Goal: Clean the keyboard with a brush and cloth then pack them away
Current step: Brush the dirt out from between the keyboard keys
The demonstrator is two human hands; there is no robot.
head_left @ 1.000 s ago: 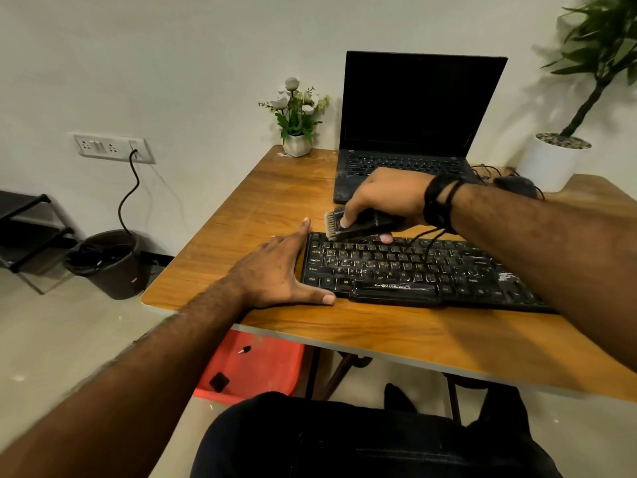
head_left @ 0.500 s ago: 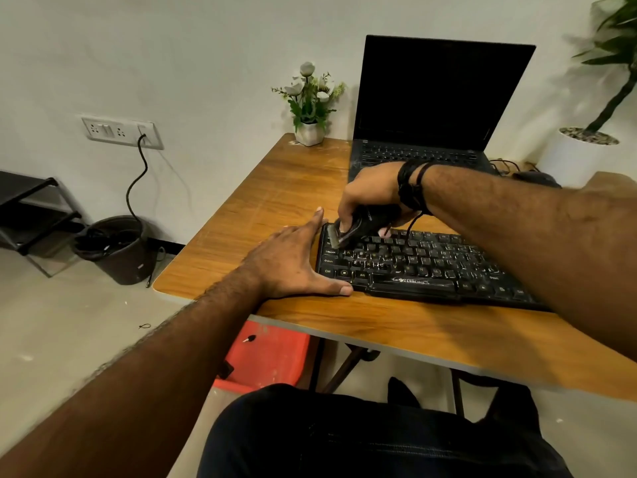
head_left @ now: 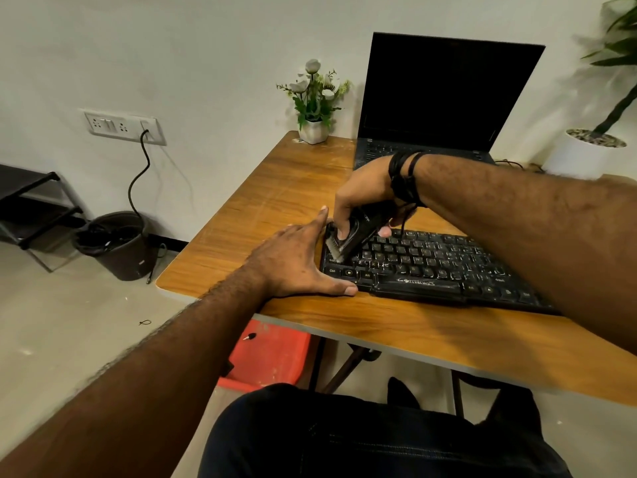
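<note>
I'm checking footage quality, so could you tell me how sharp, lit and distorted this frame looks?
Head view: evenly lit, with soft shadows on the wall; the keyboard and brush are sharp enough; the plant at right is blurred; the wide-angle lens bends the table edges.

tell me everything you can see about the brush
The brush has a black, plastic-looking body with a band of pale bristles at its lower end. It is tilted, bristles down and toward the left, touching the keys at the left end of the black keyboard. The right hand grips it from above, fingers curled round the body and hiding much of it. The left hand lies flat beside the keyboard's left edge, apart from the brush.
</note>
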